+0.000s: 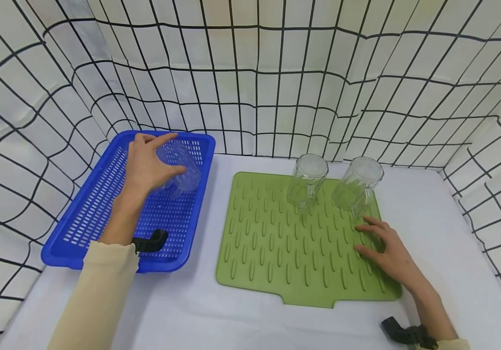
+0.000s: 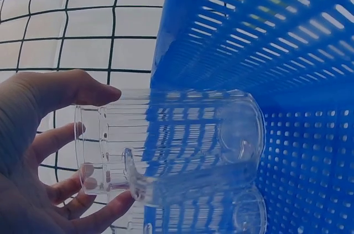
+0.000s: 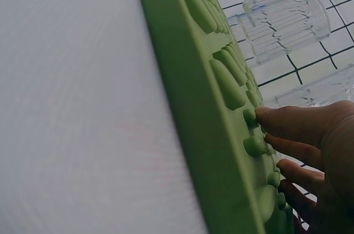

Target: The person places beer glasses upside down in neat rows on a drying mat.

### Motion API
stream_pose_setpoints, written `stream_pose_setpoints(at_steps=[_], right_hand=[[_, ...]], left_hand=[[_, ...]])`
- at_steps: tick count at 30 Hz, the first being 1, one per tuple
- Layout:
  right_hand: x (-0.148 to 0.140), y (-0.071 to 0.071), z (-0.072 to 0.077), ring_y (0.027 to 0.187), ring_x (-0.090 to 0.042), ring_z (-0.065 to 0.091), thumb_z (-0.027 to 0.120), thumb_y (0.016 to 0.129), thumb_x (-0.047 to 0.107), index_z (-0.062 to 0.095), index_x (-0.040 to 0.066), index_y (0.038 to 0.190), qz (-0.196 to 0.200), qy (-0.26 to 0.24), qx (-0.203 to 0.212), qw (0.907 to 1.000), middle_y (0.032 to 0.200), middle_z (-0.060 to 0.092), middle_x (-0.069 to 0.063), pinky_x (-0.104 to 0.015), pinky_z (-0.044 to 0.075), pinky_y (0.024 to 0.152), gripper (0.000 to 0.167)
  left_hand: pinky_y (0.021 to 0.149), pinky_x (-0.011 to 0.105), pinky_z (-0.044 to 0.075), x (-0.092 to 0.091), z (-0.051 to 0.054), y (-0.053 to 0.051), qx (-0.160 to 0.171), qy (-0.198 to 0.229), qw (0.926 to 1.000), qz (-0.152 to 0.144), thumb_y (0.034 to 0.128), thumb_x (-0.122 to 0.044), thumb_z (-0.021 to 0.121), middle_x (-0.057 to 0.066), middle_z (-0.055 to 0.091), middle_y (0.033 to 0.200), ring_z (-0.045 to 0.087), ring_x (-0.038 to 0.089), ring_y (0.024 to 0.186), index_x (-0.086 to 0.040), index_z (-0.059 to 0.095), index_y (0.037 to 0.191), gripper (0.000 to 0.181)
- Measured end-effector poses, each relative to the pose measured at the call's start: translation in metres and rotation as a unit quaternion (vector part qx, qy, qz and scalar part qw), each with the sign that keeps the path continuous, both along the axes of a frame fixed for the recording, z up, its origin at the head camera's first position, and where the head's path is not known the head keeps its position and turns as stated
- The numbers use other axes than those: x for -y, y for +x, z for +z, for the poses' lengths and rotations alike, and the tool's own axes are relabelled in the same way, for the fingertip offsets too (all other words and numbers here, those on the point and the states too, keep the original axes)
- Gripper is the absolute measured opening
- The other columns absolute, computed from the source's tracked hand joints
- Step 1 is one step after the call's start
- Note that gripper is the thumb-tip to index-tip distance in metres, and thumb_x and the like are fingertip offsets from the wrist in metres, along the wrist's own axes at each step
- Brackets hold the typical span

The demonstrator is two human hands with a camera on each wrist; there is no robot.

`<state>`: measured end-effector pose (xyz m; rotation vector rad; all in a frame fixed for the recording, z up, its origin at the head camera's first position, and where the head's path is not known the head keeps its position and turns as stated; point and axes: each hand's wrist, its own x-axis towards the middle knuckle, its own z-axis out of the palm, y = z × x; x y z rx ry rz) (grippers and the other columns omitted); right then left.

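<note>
My left hand (image 1: 145,163) is at the blue basket (image 1: 53,250), thumb and fingers around one end of a clear glass mug (image 2: 188,129). In the left wrist view the thumb lies along one side of the mug and the fingertips show on the other side. A second glass mug (image 2: 243,212) lies close beside it in the basket, partly hidden. My right hand (image 1: 392,253) rests over the right part of the green drying mat (image 1: 276,243), fingers loosely spread, holding nothing. Its thumb touches the mat's raised ridges in the right wrist view.
Two glass mugs stand upside down along the mat's far edge, a left one (image 1: 309,180) and a right one (image 1: 357,184), the latter just beyond my right fingertips. A black wire grid (image 1: 256,73) encloses the white table (image 1: 206,311) at the back and sides.
</note>
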<state>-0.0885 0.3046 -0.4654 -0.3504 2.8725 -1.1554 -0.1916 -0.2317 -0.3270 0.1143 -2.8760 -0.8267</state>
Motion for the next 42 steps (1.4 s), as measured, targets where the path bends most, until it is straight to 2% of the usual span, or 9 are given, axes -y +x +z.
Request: stream_pose_setpoints(at_steps=[4,12,18,26,35,42], right_hand=[[-0.001,0.000,-0.001,0.144,-0.061,0.029,0.080,0.091,0.014,0.064,0.004,0.134,0.001,-0.001,0.000,1.0000,0.160,0.039,-0.029,-0.084,0.028,0.106,0.047],[-0.002,0.001,-0.001,0.145,-0.061,0.029,0.080,0.091,0.014,0.064,0.004,0.133,-0.001,-0.004,-0.002,1.0000,0.160,0.039,-0.028,-0.084,0.027,0.106,0.047],[-0.002,0.001,-0.001,0.145,-0.061,0.028,0.080,0.091,0.013,0.064,0.004,0.134,-0.001,-0.008,0.001,1.0000,0.161,0.038,-0.028,-0.084,0.027,0.106,0.047],[0.000,-0.001,0.000,0.146,-0.060,0.028,0.080,0.091,0.013,0.064,0.004,0.133,-0.003,-0.008,-0.003,1.0000,0.161,0.038,-0.027,-0.083,0.025,0.109,0.046],[0.001,0.001,0.000,0.147,-0.060,0.027,0.079,0.091,0.014,0.064,0.004,0.134,-0.003,-0.012,0.002,0.9999,0.161,0.037,-0.027,-0.083,0.025,0.108,0.046],[0.000,0.002,-0.001,0.146,-0.060,0.028,0.079,0.091,0.013,0.064,0.004,0.133,-0.001,-0.011,-0.001,0.9999,0.161,0.038,-0.027,-0.084,0.026,0.107,0.045]], left_hand=[[0.108,0.069,0.039,0.003,0.004,0.004,-0.003,0.011,0.9999,0.004,0.0839,-0.026,0.084,0.032,0.033,0.153,0.033,0.049,0.139,-0.022,0.054,0.153,0.075],[0.105,0.070,0.042,0.011,0.013,0.007,-0.032,0.045,0.9985,0.008,0.0841,-0.029,0.085,0.031,0.037,0.149,0.038,0.047,0.135,-0.022,0.057,0.150,0.072],[0.098,0.063,0.046,0.017,0.017,0.011,-0.048,0.075,0.9958,0.024,0.0860,-0.030,0.084,0.027,0.041,0.149,0.045,0.044,0.133,-0.023,0.054,0.152,0.073],[0.113,0.063,0.044,0.023,0.023,0.018,-0.046,0.118,0.9907,0.051,0.0881,-0.037,0.082,0.014,0.051,0.158,0.047,0.036,0.144,-0.026,0.049,0.155,0.075],[0.113,0.051,0.044,0.019,0.018,0.019,-0.113,0.158,0.9798,0.050,0.0857,-0.028,0.085,0.008,0.057,0.151,0.050,0.027,0.139,-0.027,0.053,0.152,0.074],[0.108,0.040,0.046,0.011,0.018,0.019,-0.143,0.190,0.9705,0.041,0.0845,-0.027,0.086,-0.001,0.055,0.150,0.054,0.019,0.134,-0.029,0.056,0.147,0.070]])
